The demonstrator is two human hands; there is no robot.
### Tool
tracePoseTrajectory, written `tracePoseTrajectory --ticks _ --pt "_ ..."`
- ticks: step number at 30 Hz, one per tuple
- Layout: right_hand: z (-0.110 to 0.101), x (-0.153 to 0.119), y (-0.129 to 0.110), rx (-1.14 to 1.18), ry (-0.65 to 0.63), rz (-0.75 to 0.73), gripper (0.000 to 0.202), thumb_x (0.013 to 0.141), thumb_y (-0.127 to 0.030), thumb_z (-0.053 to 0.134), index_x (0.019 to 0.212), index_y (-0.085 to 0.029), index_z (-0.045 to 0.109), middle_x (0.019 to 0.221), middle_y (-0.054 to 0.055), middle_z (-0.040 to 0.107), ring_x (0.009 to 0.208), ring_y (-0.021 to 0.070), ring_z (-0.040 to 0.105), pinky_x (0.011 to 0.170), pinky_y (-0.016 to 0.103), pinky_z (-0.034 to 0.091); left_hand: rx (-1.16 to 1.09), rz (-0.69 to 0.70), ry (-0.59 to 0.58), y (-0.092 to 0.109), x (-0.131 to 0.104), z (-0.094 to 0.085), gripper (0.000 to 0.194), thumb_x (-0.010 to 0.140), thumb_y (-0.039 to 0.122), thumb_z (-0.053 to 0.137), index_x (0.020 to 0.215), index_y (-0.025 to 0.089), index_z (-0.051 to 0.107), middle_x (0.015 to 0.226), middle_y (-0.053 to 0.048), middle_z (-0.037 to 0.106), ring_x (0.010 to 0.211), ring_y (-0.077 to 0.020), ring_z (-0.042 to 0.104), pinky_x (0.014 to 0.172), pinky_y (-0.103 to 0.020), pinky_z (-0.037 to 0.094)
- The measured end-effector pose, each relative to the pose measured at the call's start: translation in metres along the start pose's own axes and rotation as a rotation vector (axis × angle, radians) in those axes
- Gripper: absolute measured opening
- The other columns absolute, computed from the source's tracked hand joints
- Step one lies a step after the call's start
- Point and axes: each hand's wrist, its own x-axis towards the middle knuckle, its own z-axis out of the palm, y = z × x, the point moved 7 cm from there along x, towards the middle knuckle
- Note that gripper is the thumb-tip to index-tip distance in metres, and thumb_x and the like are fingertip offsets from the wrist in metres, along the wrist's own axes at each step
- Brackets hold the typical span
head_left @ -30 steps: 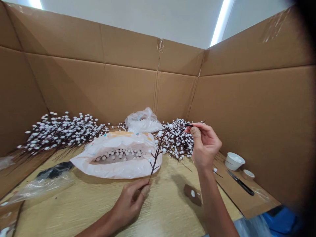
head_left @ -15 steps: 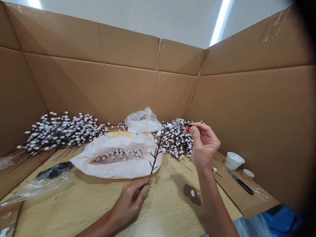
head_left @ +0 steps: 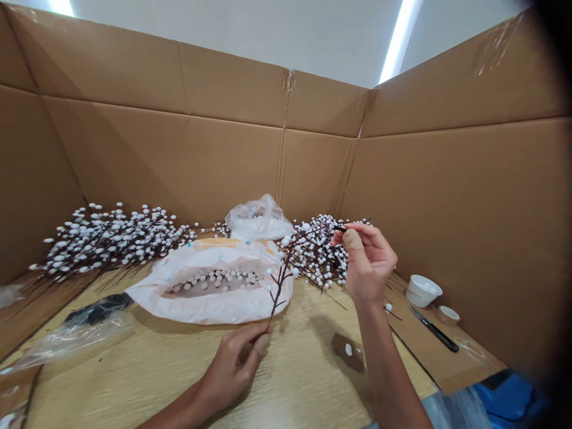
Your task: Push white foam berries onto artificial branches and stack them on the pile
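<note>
My left hand (head_left: 236, 366) pinches the lower stem of a dark brown artificial berry branch (head_left: 279, 286), which leans up and to the right. White foam balls sit on its upper twigs, while some lower twig ends are bare. Raised to the right, my right hand (head_left: 369, 262) has thumb and fingers closed on a thin black piece (head_left: 340, 229); its kind is unclear, as most of it is hidden. Behind the branch lies a white plastic bag (head_left: 179, 307), its mouth showing loose white balls (head_left: 214, 279). Tan coverings wrap both thumbs.
Finished-looking berry branches lie in piles at left (head_left: 111, 238) and right (head_left: 322, 256). A clear bag (head_left: 259, 220) stands behind. On the right are a white cup (head_left: 423, 292), thread snips (head_left: 433, 329), a tape roll (head_left: 448, 316) and a glue-spotted brown scrap (head_left: 348, 353). Cardboard walls (head_left: 223, 155) enclose the table.
Almost nothing differs. Both hands keep their grip and place, with only a very slight shift of the whole view.
</note>
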Motion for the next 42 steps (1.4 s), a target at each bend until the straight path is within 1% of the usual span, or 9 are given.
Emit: tracePoseTrajectory --ticks 10,19,24,28,31,33,36,39,42 --pt "0.001 0.001 0.001 0.153 -0.028 0.061 0.006 0.080 -0.021 0.068 0.086 -0.020 0.070 0.070 0.000 0.064 0.064 0.0114 0.063 0.056 0.025 0.052 0.011 -0.012 0.019 -0.002 0.001 0.000 0.019 0.092 0.026 0.050 0.093 0.018 0.066 0.087 -0.004 0.072 0.079 -0.0156 0.067 0.071 -0.022 0.050" --pt "0.000 0.003 0.006 0.251 -0.050 0.185 0.006 0.078 -0.022 0.066 0.083 -0.019 0.068 0.066 -0.001 0.060 0.063 0.0104 0.059 0.053 0.022 0.047 0.031 -0.016 0.009 -0.003 -0.001 0.000 0.020 0.093 0.027 0.049 0.093 0.018 0.067 0.088 -0.004 0.072 0.081 -0.0163 0.067 0.072 -0.023 0.051" --pt "0.000 0.005 0.008 0.227 -0.060 0.220 0.010 0.076 -0.027 0.066 0.082 -0.019 0.065 0.066 0.000 0.060 0.061 0.0105 0.058 0.051 0.022 0.047 0.039 -0.004 0.015 -0.004 0.000 -0.001 0.020 0.092 0.028 0.050 0.094 0.018 0.067 0.089 -0.004 0.073 0.082 -0.0169 0.067 0.073 -0.023 0.052" --pt "-0.007 0.014 0.012 0.223 -0.044 0.265 0.016 0.071 -0.030 0.070 0.082 -0.019 0.064 0.066 0.000 0.061 0.061 0.0108 0.060 0.053 0.023 0.050 0.035 -0.025 0.038 -0.006 0.002 -0.003 0.022 0.091 0.030 0.051 0.094 0.018 0.069 0.091 -0.005 0.074 0.083 -0.0176 0.068 0.075 -0.024 0.053" --pt "-0.017 0.020 0.017 0.226 -0.056 0.311 0.021 0.067 -0.030 0.074 0.084 -0.019 0.067 0.071 0.001 0.067 0.064 0.0108 0.063 0.057 0.023 0.053 0.032 -0.054 0.055 -0.006 0.002 -0.005 0.024 0.090 0.032 0.051 0.094 0.017 0.070 0.092 -0.006 0.074 0.084 -0.0185 0.069 0.076 -0.025 0.054" --pt "-0.025 0.018 0.021 0.200 -0.104 0.360 0.020 0.068 -0.029 0.076 0.084 -0.019 0.069 0.072 0.001 0.070 0.064 0.0110 0.065 0.059 0.024 0.056 0.027 -0.065 0.054 -0.006 0.003 -0.006 0.024 0.090 0.032 0.051 0.093 0.017 0.070 0.091 -0.006 0.074 0.085 -0.0189 0.069 0.076 -0.026 0.054" --pt "-0.041 0.004 0.031 0.055 -0.269 0.479 0.021 0.070 -0.031 0.076 0.084 -0.017 0.071 0.071 0.003 0.072 0.061 0.0135 0.066 0.061 0.029 0.058 0.021 -0.070 0.055 -0.006 0.002 -0.006 0.024 0.090 0.032 0.052 0.094 0.016 0.070 0.092 -0.006 0.074 0.086 -0.0192 0.069 0.077 -0.027 0.054" --pt "-0.064 -0.018 0.039 -0.187 -0.479 0.583 0.026 0.073 -0.037 0.072 0.085 -0.014 0.070 0.071 0.006 0.072 0.062 0.0156 0.067 0.060 0.031 0.057 0.018 -0.052 0.057 -0.006 0.003 -0.005 0.023 0.089 0.031 0.052 0.094 0.017 0.070 0.093 -0.006 0.074 0.087 -0.0193 0.069 0.078 -0.027 0.054" --pt "-0.094 -0.042 0.042 -0.371 -0.616 0.624 0.028 0.077 -0.040 0.067 0.083 -0.013 0.070 0.070 0.005 0.070 0.062 0.0154 0.065 0.059 0.029 0.054 0.019 -0.031 0.058 -0.005 0.004 -0.004 0.023 0.088 0.030 0.053 0.094 0.017 0.071 0.093 -0.005 0.075 0.086 -0.0192 0.069 0.078 -0.028 0.055"
